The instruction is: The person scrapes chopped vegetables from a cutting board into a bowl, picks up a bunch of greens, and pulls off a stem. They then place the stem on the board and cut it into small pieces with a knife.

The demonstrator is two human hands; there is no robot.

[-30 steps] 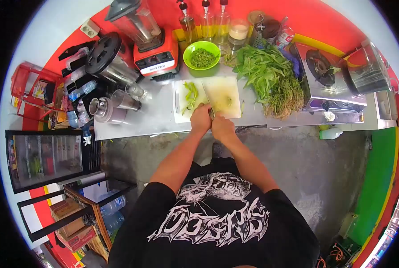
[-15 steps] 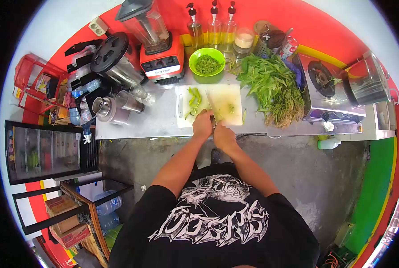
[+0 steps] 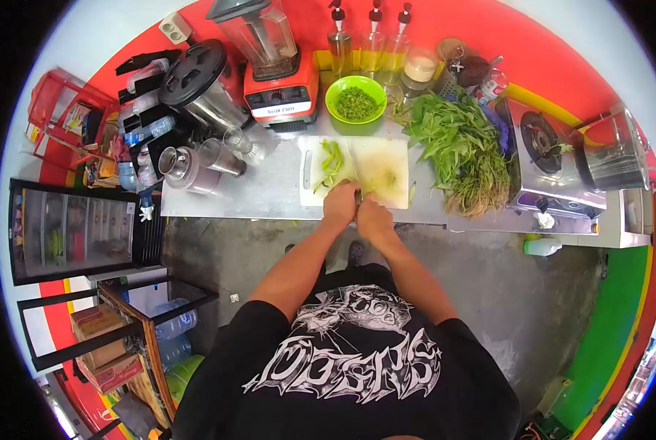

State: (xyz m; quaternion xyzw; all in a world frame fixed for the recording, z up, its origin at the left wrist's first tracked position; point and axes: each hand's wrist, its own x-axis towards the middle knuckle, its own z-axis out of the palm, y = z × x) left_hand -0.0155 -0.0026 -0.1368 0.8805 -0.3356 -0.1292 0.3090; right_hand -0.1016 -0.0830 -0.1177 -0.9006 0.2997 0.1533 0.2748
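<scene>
A white cutting board (image 3: 312,196) lies near the front edge of the metal counter, with several green chillies (image 3: 331,163) on its left half and a small patch of green scraps (image 3: 391,179) on the right. Both my hands meet over the board's front edge. My right hand (image 3: 376,221) is closed around a knife whose blade (image 3: 354,163) points away from me; the handle is mostly covered. My left hand (image 3: 340,204) is closed right beside it, touching or nearly touching the knife, and what its fingers grip is hidden. Behind the board sits a green bowl (image 3: 355,126) of chopped greens.
Leafy greens with roots (image 3: 460,147) are heaped right of the board, next to a gas stove (image 3: 541,147). A red blender (image 3: 279,95), pump bottles (image 3: 372,48) and a jar (image 3: 419,70) stand at the back. Metal and glass cups (image 3: 218,158) are at left.
The view has turned slightly, so the counter and its things appear a little further right. My hands stay together at the board's front edge, with the knife still between them.
</scene>
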